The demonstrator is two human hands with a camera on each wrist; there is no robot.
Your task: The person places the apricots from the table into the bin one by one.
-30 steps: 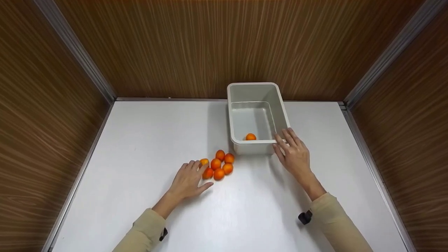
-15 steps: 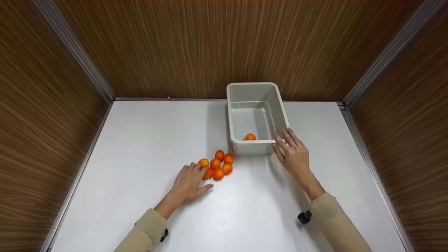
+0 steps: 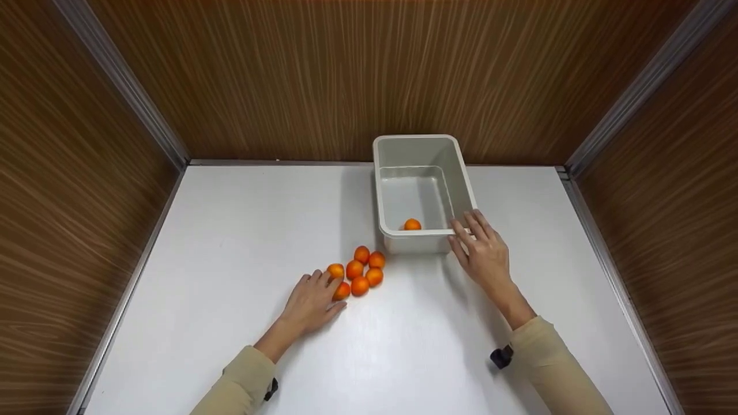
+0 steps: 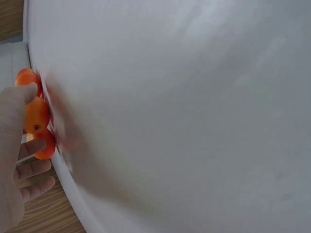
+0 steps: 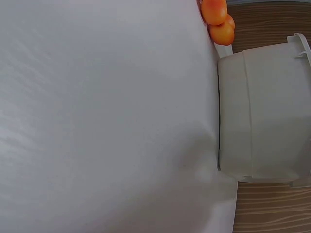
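1. The left hand [image 3: 310,297] lay flat on the white table [image 3: 242,242], fingers nearly straight, their tips touching the near edge of the cluster of small oranges [image 3: 356,271]; it had closed on none.
2. The right hand [image 3: 486,256] rested with relaxed fingers against the near right corner of the grey bin [image 3: 424,242], steadying it without clasping the rim.
3. One orange [image 3: 411,224] already sat inside the bin against its near wall.
4. The step in hand appeared to be selecting a fruit; the next move would call for curling the fingers round one orange without scattering its neighbours.
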